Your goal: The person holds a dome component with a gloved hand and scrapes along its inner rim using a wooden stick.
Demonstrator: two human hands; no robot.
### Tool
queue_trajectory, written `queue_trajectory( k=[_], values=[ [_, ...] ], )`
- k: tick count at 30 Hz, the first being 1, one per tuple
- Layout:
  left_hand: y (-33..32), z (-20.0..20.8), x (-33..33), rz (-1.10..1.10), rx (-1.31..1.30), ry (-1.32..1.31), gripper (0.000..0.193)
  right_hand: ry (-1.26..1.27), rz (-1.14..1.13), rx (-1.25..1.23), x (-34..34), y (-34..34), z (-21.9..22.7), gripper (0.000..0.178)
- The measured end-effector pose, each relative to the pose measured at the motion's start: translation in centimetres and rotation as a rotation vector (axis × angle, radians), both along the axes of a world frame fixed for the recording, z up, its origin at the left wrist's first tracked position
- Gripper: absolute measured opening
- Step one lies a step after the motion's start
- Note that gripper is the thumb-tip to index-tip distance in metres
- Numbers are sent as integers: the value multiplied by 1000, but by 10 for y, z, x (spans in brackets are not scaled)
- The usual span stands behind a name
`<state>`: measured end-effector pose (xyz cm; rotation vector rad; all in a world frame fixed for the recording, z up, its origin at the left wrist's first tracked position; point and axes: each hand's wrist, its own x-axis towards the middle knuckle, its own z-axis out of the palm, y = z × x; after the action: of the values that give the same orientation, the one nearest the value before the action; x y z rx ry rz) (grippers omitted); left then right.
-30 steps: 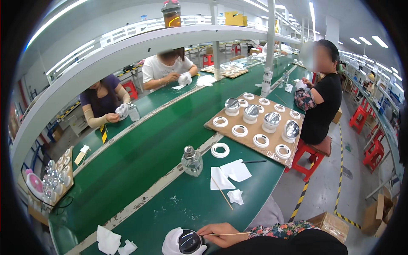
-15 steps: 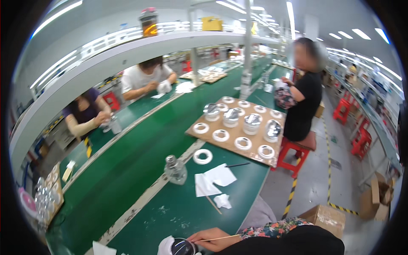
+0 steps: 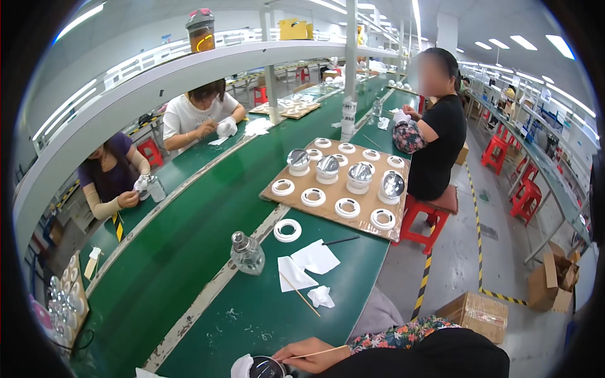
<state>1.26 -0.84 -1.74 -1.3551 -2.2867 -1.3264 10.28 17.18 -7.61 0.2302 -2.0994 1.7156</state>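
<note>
At the bottom edge, my right hand (image 3: 310, 355) pinches a thin wooden stick (image 3: 335, 349), with its fingertips at the rim of a round item with a dark, glossy face (image 3: 267, 368). A white piece (image 3: 242, 366), cloth or glove, lies against that item's left side. My left hand cannot be made out; the frame cuts off this area. Ahead on the green bench are white paper sheets (image 3: 316, 257), a crumpled wipe (image 3: 321, 297), another wooden stick (image 3: 301, 296), a dark pen-like stick (image 3: 341, 240), a white ring (image 3: 288, 230) and a clear glass bottle with a metal top (image 3: 247, 253).
A brown board (image 3: 293, 200) carries rows of white rings and several mirror-faced round units (image 3: 359, 176). Another loaded board (image 3: 80, 296) stands far left. Across the bench two people work; a third sits beyond the board on a red stool (image 3: 421, 220). Cardboard boxes (image 3: 476, 317) stand right.
The view has shifted slightly, so the bench things sit a little further left. My right hand stays at the round item's rim, still holding the stick.
</note>
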Motion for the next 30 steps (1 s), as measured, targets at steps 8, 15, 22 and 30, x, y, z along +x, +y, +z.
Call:
queue_trajectory(
  k=[8,15,22,30],
  values=[
    [-1,-3,-3,-35,15,-55,76,-136,-27,9,8,5,13,16],
    [-2,1,-5,-28,30,-87,73,-119,-81,-62,10,-1,5,10],
    [0,-3,-3,-79,33,-36,76,-221,-92,-113,13,3,13,14],
    [0,14,1,-12,-43,3,84,-74,-45,-70,8,5,16,17]
  ],
)
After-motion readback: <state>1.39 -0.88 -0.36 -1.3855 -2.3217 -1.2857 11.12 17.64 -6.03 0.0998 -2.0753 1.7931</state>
